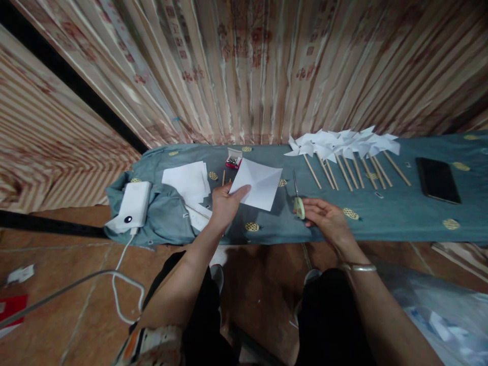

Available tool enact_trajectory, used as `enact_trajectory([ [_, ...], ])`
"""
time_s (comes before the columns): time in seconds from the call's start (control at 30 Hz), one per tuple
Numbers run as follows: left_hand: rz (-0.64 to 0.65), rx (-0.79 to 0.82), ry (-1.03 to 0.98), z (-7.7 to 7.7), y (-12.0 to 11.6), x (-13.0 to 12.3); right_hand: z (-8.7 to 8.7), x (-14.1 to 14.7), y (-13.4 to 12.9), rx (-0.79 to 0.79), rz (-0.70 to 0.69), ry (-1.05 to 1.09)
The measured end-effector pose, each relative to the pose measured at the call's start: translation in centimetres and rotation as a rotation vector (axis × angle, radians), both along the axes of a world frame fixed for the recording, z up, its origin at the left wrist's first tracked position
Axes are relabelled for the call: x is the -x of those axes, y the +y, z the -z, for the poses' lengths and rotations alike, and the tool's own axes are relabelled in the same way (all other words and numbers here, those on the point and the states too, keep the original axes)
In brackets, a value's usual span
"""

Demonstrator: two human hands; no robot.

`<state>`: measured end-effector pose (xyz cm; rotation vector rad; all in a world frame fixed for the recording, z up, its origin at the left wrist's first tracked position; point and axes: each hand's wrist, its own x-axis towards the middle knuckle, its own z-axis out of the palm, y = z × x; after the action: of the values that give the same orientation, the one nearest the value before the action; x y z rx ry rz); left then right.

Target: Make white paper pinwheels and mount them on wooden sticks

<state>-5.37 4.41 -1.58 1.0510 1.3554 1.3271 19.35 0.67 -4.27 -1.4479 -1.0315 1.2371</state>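
My left hand (225, 204) pinches a square sheet of white paper (263, 184) by its lower left corner, thumb on top. Faint diagonal creases cross the sheet. In my right hand (322, 216) is a pair of scissors (299, 207) with light green handles, its narrow blades pointing away from me. The scissors are to the right of the paper, apart from it. Just behind the sheet stands an open small red box (233, 161) with tiny metal pieces inside. Wooden sticks (223, 177) lie partly hidden behind my left hand.
White paper pinwheels (343, 145) on wooden sticks lie in a row at the back right. A dark phone (438, 179) rests farther right. Left are loose white sheets (186, 180) and a white power bank (134, 204) with a cable. Curtains hang behind the cloth-covered table (412, 218).
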Motion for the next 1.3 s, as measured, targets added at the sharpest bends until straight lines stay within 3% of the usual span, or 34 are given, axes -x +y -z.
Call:
enact_trajectory([
  [0.13,-0.017,-0.038,-0.006,-0.2,0.3,0.5,-0.9,2.1,-0.8,0.154,-0.081,0.364],
  [0.27,-0.060,-0.065,0.007,-0.3,0.6,1.0,-0.5,3.6,-1.5,0.230,-0.139,0.512],
  [0.43,-0.083,-0.066,-0.028,-0.2,0.8,1.2,-0.2,4.5,-2.6,0.221,-0.201,0.449],
  [0.63,-0.111,-0.052,-0.097,-0.4,1.0,1.4,-1.0,4.8,-3.2,0.221,-0.207,0.508],
  [0.87,-0.113,-0.040,-0.136,-0.9,0.8,1.3,-1.4,4.8,-3.7,0.124,-0.368,0.412],
  [1.3,-0.043,-0.024,-0.122,-0.2,0.6,0.6,-0.8,4.6,-3.5,0.104,-0.368,0.365],
])
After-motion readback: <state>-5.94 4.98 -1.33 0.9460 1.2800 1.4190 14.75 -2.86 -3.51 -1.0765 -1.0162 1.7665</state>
